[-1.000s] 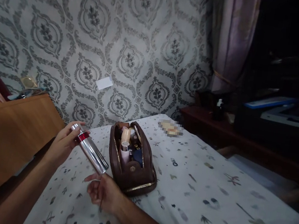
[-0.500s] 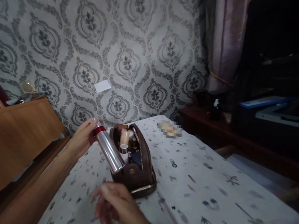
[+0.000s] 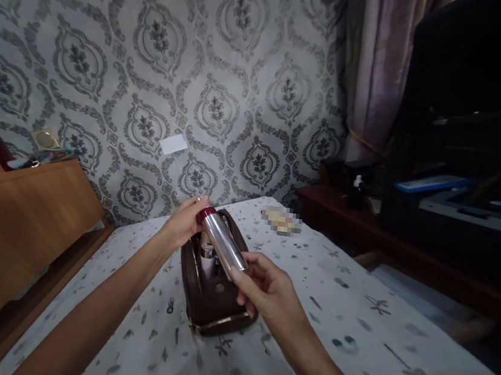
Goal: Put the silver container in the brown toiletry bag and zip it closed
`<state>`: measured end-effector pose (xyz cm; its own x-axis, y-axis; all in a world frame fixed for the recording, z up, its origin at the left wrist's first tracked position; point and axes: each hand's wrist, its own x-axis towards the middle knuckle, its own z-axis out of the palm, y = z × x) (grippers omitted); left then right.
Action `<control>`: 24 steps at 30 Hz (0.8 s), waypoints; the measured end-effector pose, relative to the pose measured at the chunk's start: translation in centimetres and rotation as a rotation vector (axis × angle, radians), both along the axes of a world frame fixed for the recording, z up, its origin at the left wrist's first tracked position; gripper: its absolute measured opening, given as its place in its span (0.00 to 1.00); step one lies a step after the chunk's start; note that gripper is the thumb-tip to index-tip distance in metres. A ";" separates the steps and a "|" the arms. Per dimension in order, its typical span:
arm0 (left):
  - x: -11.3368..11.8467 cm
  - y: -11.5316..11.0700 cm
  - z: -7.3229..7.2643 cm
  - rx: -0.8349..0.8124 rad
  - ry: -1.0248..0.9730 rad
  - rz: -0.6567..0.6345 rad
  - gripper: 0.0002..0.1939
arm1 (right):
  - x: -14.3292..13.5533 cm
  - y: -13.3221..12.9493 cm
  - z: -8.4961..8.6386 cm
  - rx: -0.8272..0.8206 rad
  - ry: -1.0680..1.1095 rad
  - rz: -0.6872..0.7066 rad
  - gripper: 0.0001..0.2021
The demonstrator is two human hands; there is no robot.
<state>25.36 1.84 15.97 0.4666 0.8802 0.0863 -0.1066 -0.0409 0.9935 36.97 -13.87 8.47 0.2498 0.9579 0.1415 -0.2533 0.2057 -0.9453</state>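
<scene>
From where I stand, the head view shows the left hand [image 3: 186,223] wrapped round the red-banded end of a silver cylinder [image 3: 227,244], while the right hand [image 3: 268,287] has its thumb and fingers around the other end. The cylinder slants between both hands, over an open brown bag [image 3: 216,314]. Just below the grip, a pale bottle [image 3: 207,264] sits inside; beneath everything lies a patterned sheet [image 3: 314,341].
</scene>
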 end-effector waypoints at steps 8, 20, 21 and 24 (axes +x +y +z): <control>0.4 2.4 -0.9 0.183 0.094 0.025 0.20 | 1.3 0.7 0.9 -0.018 0.007 -0.036 0.30; -2.6 3.9 -2.7 0.817 0.621 -0.069 0.14 | 1.8 2.0 0.4 0.047 0.124 -0.173 0.25; -2.8 3.6 -2.7 0.896 0.663 -0.104 0.14 | 1.9 2.2 0.3 0.053 0.116 -0.180 0.25; -3.2 2.8 -2.8 1.030 0.748 -0.138 0.16 | 2.2 2.6 0.1 0.068 0.102 -0.175 0.22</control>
<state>22.17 4.61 13.22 0.7784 0.5044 0.3739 0.3969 -0.8567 0.3295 39.19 -11.22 8.56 0.4275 0.8880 0.1693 -0.3023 0.3169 -0.8990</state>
